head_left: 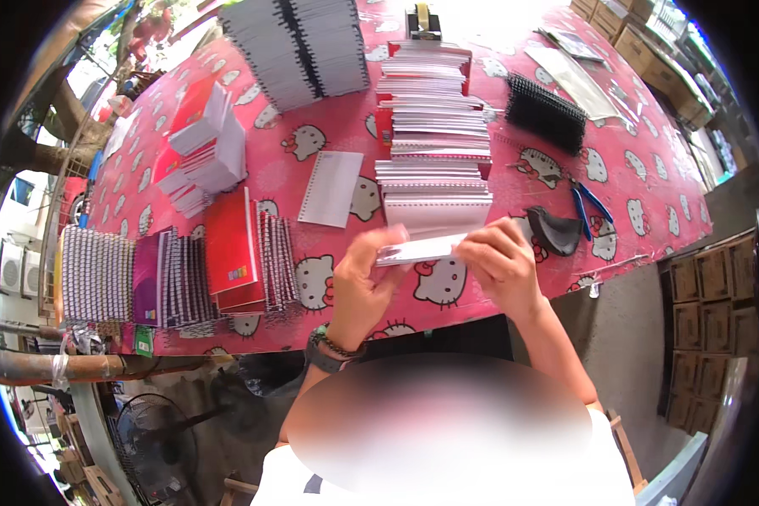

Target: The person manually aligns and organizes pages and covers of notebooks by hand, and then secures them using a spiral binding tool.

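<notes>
Between my two hands is a thin stack of white notebook pages (pixel 422 250), held level above the near edge of the table. My left hand (pixel 363 274), with a dark band and beads at the wrist, is closed on its left end. The fingers of my right hand (pixel 504 260) pinch the right end. Just beyond the hands, a long row of punched page stacks (pixel 438 181) runs away from me, with red covers showing among them. A single punched white sheet (pixel 331 189) lies left of that row.
Spiral notebooks (pixel 97 274), some with red covers (pixel 232 253), stand at the left. Taller page stacks (pixel 299 51) rise behind. At right are black binding coils (pixel 546 114), blue-handled pliers (pixel 589 207) and a curved black piece (pixel 555 232). A tape dispenser (pixel 422 24) stands far back.
</notes>
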